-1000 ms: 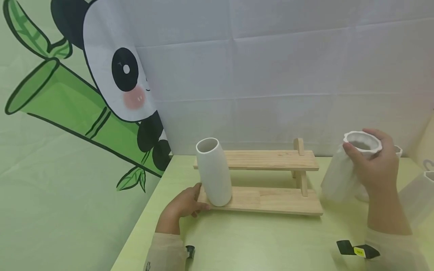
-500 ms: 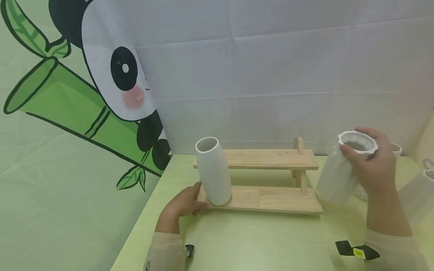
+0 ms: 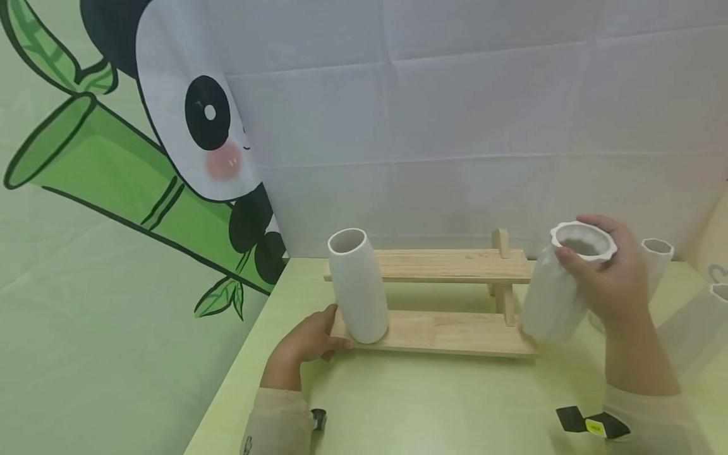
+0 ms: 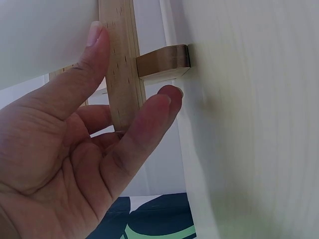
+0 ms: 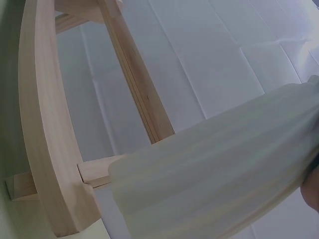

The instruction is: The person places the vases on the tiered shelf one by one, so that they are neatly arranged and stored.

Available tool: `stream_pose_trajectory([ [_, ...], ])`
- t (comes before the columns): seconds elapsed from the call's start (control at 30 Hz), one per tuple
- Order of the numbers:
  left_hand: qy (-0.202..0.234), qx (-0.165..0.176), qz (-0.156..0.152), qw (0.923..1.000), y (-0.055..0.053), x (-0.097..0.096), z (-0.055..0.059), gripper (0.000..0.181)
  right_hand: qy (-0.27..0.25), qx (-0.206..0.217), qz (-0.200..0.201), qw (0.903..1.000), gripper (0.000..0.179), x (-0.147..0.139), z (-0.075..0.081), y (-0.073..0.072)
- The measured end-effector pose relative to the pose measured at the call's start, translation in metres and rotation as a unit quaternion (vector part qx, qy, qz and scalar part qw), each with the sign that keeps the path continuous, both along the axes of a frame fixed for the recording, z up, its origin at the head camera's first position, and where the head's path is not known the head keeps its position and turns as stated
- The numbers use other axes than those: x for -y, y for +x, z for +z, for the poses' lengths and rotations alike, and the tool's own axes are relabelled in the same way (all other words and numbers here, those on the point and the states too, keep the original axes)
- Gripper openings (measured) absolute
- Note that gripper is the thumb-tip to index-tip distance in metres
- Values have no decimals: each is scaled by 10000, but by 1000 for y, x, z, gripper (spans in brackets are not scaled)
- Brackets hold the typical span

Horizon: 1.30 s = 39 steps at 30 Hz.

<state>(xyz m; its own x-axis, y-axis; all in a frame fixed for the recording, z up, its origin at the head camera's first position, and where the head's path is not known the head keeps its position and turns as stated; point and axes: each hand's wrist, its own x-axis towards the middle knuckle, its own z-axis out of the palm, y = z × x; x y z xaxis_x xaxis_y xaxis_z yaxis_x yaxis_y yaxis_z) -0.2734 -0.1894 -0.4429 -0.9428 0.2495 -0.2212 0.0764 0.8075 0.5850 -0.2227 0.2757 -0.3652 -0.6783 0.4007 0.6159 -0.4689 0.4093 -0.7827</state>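
My right hand (image 3: 617, 275) grips a white fluted vase (image 3: 548, 297) near its scalloped rim. The vase leans, its base close to the right end of a two-tier wooden shelf (image 3: 455, 332) and overlapping it in the head view. In the right wrist view the ribbed vase (image 5: 214, 169) stretches across beside the shelf end (image 5: 55, 119). My left hand (image 3: 307, 343) holds the left end of the lower board, thumb along the board (image 4: 119, 64) and fingers around it in the left wrist view. A smooth white vase (image 3: 359, 291) stands on that board's left end.
Two more white vases stand at the right: a vase (image 3: 656, 262) behind my right hand and a faceted vase (image 3: 691, 328) beside my forearm. Behind the table (image 3: 432, 404) hangs a pale cloth backdrop (image 3: 455, 126) with a panda print at its left.
My right hand has carried the fluted vase leftward toward the shelf's right end, uncovering more of the vase behind. The left hand stays on the shelf.
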Motion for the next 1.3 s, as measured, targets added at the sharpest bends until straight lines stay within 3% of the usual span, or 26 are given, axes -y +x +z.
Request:
stream_pose_trajectory([
  [0.4, -34, -27, -61, 10000, -2, 0, -1, 93, 137, 425, 109, 9989, 55, 9, -2, 1],
  [0.7, -51, -10, -43, 10000, -2, 0, 0, 94, 267, 165, 289, 9991, 56, 17, -2, -1],
  [1.3, -125, 67, 13, 9999, -1, -2, 0, 96, 300, 52, 754, 9967, 57, 30, -1, 2],
])
